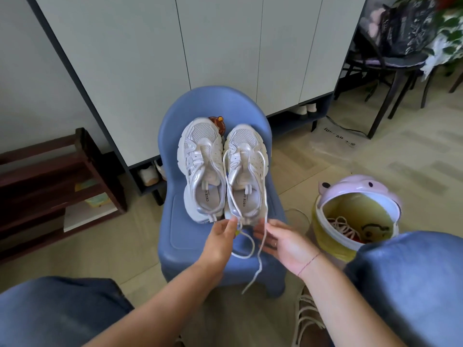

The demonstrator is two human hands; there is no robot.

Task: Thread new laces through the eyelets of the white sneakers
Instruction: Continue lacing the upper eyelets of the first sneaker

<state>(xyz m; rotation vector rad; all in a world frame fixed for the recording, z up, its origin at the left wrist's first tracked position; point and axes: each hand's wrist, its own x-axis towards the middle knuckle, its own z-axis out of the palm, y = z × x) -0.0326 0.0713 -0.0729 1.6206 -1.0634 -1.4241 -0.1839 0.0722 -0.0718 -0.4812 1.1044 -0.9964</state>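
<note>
Flanking sneakers [221, 171], open bin [355, 219], wooden rack [57, 186]

Insole of left sneaker [210, 196] reads "CECE", further letters cut off. Insole of right sneaker [246, 196] reads "CECE C". Floor bag [335, 141] print illegible.

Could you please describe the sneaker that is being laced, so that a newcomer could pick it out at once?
Find the small blue chair in the middle of the floor; two white sneakers stand side by side on its seat, toes toward the backrest. It is the right-hand sneaker: only it has a white lace running from its front down to both hands.
</note>
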